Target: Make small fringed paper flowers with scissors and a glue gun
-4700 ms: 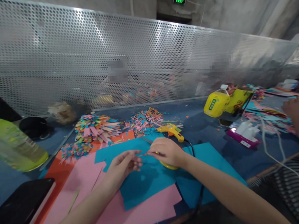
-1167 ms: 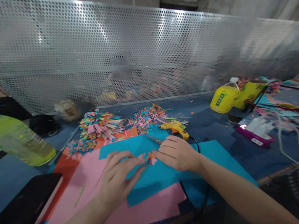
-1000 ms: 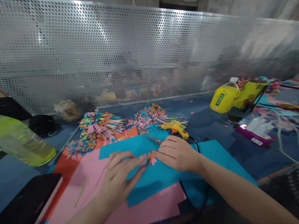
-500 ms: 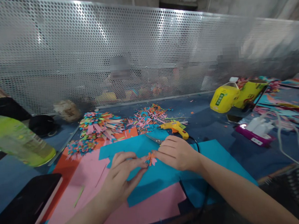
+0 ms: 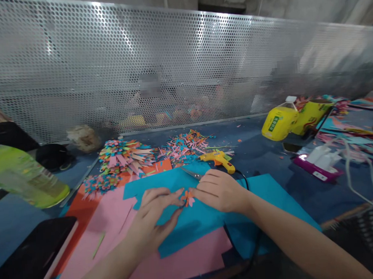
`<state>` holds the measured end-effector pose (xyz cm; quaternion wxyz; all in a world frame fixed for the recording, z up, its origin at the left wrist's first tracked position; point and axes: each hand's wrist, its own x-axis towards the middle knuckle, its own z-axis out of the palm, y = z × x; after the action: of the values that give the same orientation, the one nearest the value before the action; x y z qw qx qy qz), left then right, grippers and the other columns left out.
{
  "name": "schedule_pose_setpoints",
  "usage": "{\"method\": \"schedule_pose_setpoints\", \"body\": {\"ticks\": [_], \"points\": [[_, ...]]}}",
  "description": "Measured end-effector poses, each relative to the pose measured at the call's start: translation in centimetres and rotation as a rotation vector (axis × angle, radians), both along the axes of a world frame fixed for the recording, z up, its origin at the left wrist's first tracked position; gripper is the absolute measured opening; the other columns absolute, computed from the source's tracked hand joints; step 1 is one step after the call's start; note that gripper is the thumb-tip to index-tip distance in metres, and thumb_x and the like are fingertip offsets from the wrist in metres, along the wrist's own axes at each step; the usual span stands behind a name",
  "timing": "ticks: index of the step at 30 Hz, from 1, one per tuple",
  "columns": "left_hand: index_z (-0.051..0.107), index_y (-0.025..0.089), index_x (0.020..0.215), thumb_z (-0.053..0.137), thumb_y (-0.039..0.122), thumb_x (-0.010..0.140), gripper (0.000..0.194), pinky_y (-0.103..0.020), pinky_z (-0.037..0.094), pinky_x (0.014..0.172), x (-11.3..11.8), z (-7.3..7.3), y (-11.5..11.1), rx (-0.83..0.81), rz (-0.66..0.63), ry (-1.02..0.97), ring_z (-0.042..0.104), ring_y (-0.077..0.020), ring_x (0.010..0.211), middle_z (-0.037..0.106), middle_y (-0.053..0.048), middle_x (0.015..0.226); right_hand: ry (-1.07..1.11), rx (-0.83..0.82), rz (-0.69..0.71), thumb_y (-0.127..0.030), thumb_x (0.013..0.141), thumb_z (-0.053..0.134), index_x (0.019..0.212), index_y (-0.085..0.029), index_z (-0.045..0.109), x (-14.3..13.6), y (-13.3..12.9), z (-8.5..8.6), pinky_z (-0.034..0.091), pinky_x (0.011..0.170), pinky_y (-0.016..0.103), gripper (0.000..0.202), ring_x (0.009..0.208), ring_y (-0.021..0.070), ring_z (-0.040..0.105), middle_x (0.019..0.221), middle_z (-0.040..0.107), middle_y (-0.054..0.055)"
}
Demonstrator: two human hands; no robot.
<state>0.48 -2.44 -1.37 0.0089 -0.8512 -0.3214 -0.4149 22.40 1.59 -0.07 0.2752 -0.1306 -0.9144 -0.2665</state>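
Observation:
A small paper flower [image 5: 189,199] with orange and pink petals is between my two hands, above a blue paper sheet [image 5: 180,236]. My left hand [image 5: 156,213] pinches it from the left with thumb and forefinger. From the right, my right hand [image 5: 219,190] has curled fingers with the forefinger on the petals; its thumb is hidden. Scissor blades [image 5: 191,173] stick out beyond the right knuckles, and their handles are hidden, so I cannot tell whether that hand also holds them. A yellow glue gun [image 5: 218,159] lies just past the scissors.
Fringed paper flowers [image 5: 121,158] and cut paper scraps [image 5: 187,145] lie at the back. A black phone [image 5: 35,258] and a tilted green bottle [image 5: 24,174] are left. Rightward are a yellow bottle [image 5: 280,121], a purple power strip [image 5: 317,168] and cables. A perforated metal screen [image 5: 182,64] stands behind.
My left fingers have shifted slightly around the flower, the forefinger a little higher. The orange and pink petals now show more spread. My right hand has hardly moved.

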Motion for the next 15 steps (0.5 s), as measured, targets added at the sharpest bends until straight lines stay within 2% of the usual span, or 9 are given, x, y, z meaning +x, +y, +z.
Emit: {"method": "schedule_pose_setpoints", "body": {"ticks": [8,15], "points": [[0.050,0.025,0.107,0.059,0.009,0.073,0.039,-0.029,0.044,0.079,-0.11,-0.29,0.08,0.003,-0.006,0.018,0.056,-0.0159,0.088,0.068,0.002,0.083,-0.018,-0.025,-0.006,-0.014,0.086,0.046,0.094,-0.012,0.059,0.16,0.15,-0.25,0.036,0.065,0.028,0.015,0.072,0.0134,0.052,0.074,0.062,0.003],[0.043,0.024,0.120,0.061,0.013,0.073,0.051,-0.032,0.043,0.084,-0.36,-0.62,0.12,-0.064,0.042,0.003,0.053,-0.0180,0.094,0.067,0.000,0.090,-0.006,-0.117,0.001,-0.015,0.086,0.046,0.095,-0.012,0.059,0.03,0.25,-0.59,0.037,0.066,0.028,0.016,0.072,0.0134,0.053,0.075,0.063,0.003]]}}
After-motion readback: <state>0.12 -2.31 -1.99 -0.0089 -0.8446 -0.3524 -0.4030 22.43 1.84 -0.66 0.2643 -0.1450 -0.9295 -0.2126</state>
